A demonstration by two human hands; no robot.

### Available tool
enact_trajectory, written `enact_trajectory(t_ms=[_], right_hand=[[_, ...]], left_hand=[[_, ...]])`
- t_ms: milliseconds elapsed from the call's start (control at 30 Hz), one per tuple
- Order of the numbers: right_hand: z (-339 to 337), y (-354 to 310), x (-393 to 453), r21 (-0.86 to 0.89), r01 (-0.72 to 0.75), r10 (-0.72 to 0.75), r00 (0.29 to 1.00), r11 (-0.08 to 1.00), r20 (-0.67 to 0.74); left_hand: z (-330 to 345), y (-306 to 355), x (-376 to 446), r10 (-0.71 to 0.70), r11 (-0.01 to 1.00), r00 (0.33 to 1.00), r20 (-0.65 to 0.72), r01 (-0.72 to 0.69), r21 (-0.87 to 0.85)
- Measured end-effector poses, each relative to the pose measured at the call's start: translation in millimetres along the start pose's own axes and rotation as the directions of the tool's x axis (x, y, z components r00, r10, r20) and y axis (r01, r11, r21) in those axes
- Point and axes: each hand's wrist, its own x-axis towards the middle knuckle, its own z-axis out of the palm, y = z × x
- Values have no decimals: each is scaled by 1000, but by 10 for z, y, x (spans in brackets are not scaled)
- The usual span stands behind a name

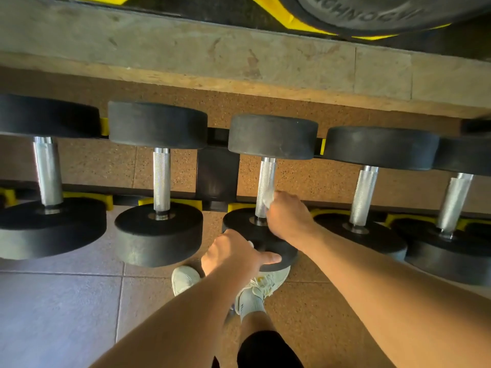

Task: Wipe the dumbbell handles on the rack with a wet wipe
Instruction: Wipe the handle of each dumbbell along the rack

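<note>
Several black dumbbells with knurled steel handles lie side by side on a black rack with yellow cradles (103,201). My right hand (288,215) holds a white wet wipe (269,198) against the lower part of the middle dumbbell's handle (266,177). My left hand (233,252) grips the rim of that dumbbell's near head (281,254), thumb lying along its edge. The handles to the left (161,179) and right (363,193) stand bare.
A concrete ledge (239,57) runs behind the rack, with a black weight plate (377,14) and yellow frame above it. My pale sneakers (255,285) stand on the tiled and cork-like floor just below the near dumbbell heads.
</note>
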Motion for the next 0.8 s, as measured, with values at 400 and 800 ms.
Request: enact_trajectory(t_ms=[400,800], right_hand=[[-254,118,-323,496,173,-120,983,851,-137],[20,-649,-719,845,62,122,981,532,-149]], left_hand=[[-5,-14,-8,-8,997,1000,22,9,-79],[-47,-354,24,119,929,989,84,-82,-361]])
